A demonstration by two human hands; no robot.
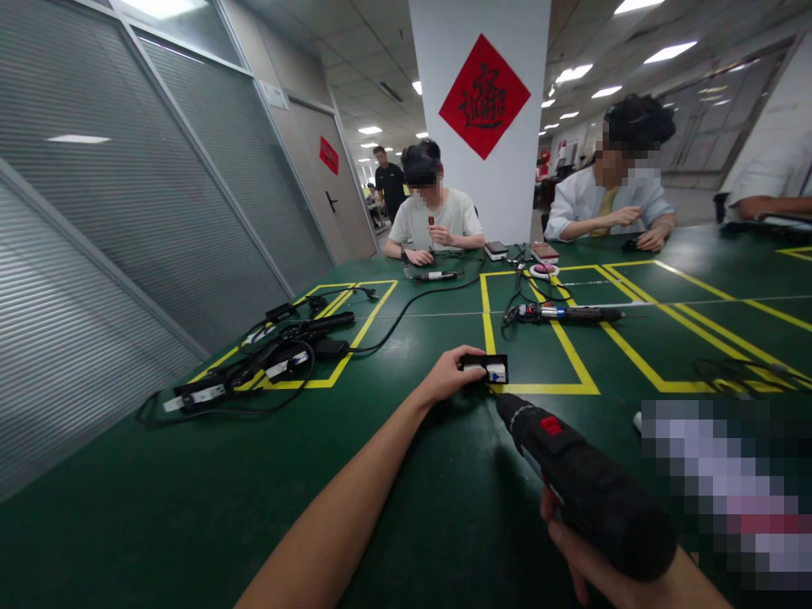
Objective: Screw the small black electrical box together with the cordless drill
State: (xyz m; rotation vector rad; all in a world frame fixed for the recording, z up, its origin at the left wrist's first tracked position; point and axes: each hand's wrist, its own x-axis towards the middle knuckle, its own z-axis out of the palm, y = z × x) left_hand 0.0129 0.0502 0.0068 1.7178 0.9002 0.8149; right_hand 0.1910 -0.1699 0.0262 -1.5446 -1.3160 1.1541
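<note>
My right hand [571,541] is wrapped round the grip of a black cordless drill [571,465] with a red switch on top. The drill points forward and left, its bit meeting or nearly meeting the near side of a small black box-like part [500,362] with white and blue pieces on its face. I cannot tell whether the tip touches it. Closed about the left end of that part, my left hand [453,372] keeps it on the green table [393,440]. My left fingers lie over its top and front.
On the left lies a heap of black devices and cables [279,355]. A dark pen-shaped tool [564,314] rests beyond my hands, among yellow tape lines [571,355]. Across the table sit a person with a screwdriver [431,222] and another person [612,203]. A blurred-out patch [729,491] covers something at right.
</note>
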